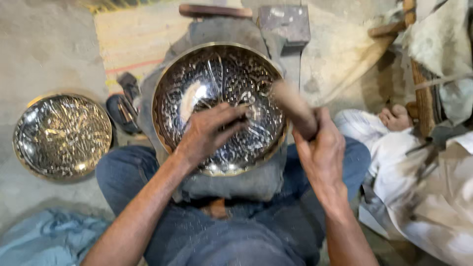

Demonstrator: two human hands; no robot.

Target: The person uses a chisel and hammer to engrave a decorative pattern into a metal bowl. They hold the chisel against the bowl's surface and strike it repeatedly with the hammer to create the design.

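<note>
Head view shows, from left, a second metal bowl (62, 135) on the floor, then the left hand (209, 130) pressing bent fingers inside the hammered bowl (219, 106) on the lap, the right hand (322, 148) gripping a blurred wooden handle (295, 109), so hammering seems in progress and the next blow needs a steady bowl.

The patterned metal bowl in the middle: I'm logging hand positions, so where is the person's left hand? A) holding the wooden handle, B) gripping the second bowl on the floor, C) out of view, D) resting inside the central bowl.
D: the left hand lies with its fingers spread inside the shiny embossed bowl on the grey cloth pad, while the right hand grips the wooden handle.
</note>
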